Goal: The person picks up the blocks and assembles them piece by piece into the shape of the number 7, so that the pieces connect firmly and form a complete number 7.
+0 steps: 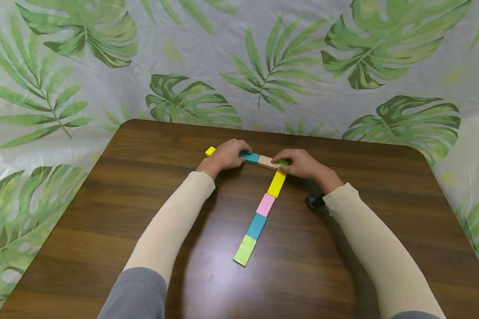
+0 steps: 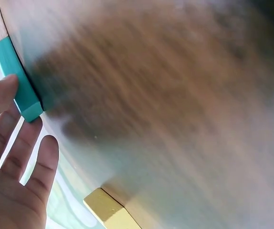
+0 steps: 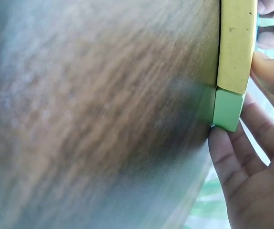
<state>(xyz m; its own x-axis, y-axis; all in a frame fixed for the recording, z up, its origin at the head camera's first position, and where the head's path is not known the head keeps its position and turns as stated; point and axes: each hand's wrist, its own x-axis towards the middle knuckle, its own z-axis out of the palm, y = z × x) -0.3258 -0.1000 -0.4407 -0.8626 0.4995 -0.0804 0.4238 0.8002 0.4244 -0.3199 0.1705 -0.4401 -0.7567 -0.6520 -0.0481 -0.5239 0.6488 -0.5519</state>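
My left hand (image 1: 228, 154) grips a blue block (image 1: 251, 158) near the table's far side, its thumb on one side and fingertips at the block's end. Against that block lies a plain wood block (image 1: 266, 162). At the corner, my right hand (image 1: 303, 164) pinches a green block (image 3: 228, 110) between thumb and fingers. From there a line of blocks runs toward me: yellow (image 1: 277, 184), pink (image 1: 265, 205), a second blue block (image 1: 257, 226) and light green (image 1: 245, 250). Beyond my left hand, apart from the gripped block, sits another yellow block (image 2: 110, 210).
The dark wooden table (image 1: 143, 199) has rounded far corners. Behind it hangs a leaf-patterned cloth (image 1: 287, 44). A small black device (image 1: 314, 202) sits by my right wrist. Light glares off the tabletop near the line's near end.
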